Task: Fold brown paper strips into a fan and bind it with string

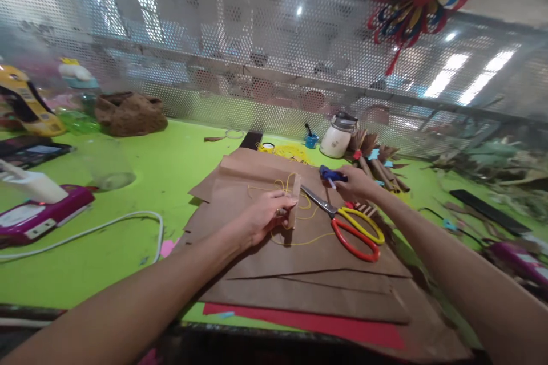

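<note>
My left hand [274,214] has its fingers closed on a narrow brown strip [295,197], which looks like folded paper or card and stands on end. Thin yellow string [306,242] loops around and behind this hand over the stacked brown paper sheets [257,262]. To the right, my right hand [354,181] grips a small dark blue object [331,174] with a pale tip; its exact kind is unclear. Scissors [331,211] with one red and one yellow handle lie on the paper between my hands, blades toward the strip.
Behind the paper stand a white jar [336,140], a small blue pot [311,140] and a yellow string coil [293,153]. Rolled brown paper pieces [379,171] lie at right. On the left are a purple power strip [64,211], white cable [137,214] and clear container [105,168].
</note>
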Demonstrator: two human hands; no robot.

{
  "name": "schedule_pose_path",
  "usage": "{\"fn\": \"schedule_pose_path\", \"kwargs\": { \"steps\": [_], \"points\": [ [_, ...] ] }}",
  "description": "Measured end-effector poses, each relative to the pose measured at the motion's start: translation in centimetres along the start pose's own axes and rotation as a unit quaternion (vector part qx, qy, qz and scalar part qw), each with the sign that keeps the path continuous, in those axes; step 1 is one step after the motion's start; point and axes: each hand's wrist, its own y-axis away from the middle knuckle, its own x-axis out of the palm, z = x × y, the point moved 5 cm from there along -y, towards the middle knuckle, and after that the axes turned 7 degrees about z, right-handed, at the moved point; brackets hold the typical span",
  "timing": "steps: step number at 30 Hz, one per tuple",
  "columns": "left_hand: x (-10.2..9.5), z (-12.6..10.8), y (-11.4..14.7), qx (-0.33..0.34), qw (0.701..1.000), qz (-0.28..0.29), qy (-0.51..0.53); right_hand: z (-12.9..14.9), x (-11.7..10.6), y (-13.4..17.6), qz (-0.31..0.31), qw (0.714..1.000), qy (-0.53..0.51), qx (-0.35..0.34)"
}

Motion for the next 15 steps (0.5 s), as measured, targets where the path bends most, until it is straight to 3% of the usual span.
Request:
{"fn": "schedule_pose_path", "kwargs": {
  "steps": [3,6,8,12,15],
  "points": [
    [0.0,-0.1,0.0,0.006,1.0,-0.009,0.005,0.7,-0.7,1.3,-0.003,1.0,-0.015,-0.025],
    [0.1,-0.3,0.0,0.018,0.999,-0.027,0.0,4.0,-2.1,3.7,-0.059,0.996,-0.055,-0.031],
    [0.2,-0.4,0.0,0.04,0.998,-0.038,-0.003,7.3,-2.7,5.5,-0.097,0.976,-0.193,-0.027],
    [0.7,-0.5,0.3,0.062,0.998,-0.024,-0.019,14.0,-1.4,7.4,-0.021,0.922,-0.384,-0.034],
    [1.1,-0.5,0.5,0.057,0.997,-0.004,-0.045,16.2,0.0,7.4,0.003,0.902,-0.432,-0.02]
  ]
}}
